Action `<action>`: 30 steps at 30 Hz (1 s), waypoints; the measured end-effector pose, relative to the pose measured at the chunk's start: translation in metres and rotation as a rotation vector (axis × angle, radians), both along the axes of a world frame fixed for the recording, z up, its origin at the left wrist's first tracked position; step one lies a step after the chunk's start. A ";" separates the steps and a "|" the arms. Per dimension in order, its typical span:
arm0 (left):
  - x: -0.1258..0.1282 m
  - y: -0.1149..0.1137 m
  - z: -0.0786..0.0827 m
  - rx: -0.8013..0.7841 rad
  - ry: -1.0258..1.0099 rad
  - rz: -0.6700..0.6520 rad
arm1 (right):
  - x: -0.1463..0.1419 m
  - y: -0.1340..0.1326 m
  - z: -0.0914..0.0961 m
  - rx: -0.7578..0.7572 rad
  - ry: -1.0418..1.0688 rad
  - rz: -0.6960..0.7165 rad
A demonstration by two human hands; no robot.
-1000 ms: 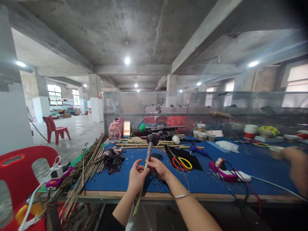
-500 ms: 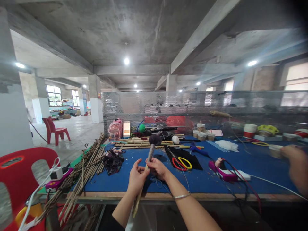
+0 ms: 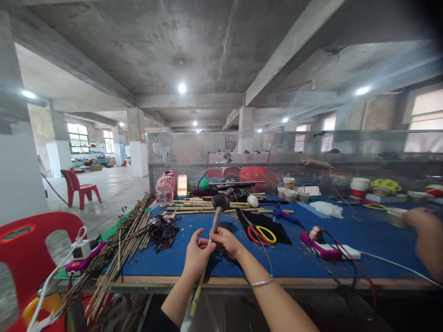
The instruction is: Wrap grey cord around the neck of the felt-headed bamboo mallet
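Observation:
In front of me a bamboo stick (image 3: 196, 295) slants up and away, its upper part wound in grey wrapping (image 3: 217, 220) and topped by a dark, rounded head (image 3: 220, 201). My left hand (image 3: 199, 252) is closed round the bare part of the stick, its index finger raised. Just above it, my right hand (image 3: 224, 240) pinches the stick at the lower edge of the wrapping. A thin thread (image 3: 265, 246) runs down past my right wrist, which wears a bangle. Red-and-yellow-handled scissors (image 3: 262, 234) lie on black cloth (image 3: 282, 230) beyond my right hand.
Dry stems (image 3: 124, 235) and crumpled dark fabric (image 3: 163, 232) lie left on the blue table (image 3: 155, 267). Bamboo sticks (image 3: 194, 210) lie farther back. A blue glue gun (image 3: 284, 214) and a purple power strip (image 3: 320, 246) are right, near another person's blurred hand (image 3: 424, 226).
The stick has turned a little in my hands. Its dark head has shifted slightly left and its lower end looks a bit different. Both hands stay nearly in place.

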State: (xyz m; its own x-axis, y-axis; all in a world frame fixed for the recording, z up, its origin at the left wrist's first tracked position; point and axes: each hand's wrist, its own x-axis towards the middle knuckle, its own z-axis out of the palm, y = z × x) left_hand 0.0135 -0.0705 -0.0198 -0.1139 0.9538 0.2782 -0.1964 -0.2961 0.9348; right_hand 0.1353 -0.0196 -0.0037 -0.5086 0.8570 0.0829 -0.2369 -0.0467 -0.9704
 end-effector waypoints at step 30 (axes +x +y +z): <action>0.001 -0.005 0.003 -0.030 0.007 -0.023 | 0.004 -0.003 0.005 -0.055 0.010 0.052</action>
State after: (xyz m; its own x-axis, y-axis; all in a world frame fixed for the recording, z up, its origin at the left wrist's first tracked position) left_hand 0.0148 -0.0752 -0.0167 -0.0895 0.9640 0.2503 -0.1960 -0.2635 0.9445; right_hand 0.1396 -0.0224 0.0010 -0.5518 0.8329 0.0419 -0.2424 -0.1120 -0.9637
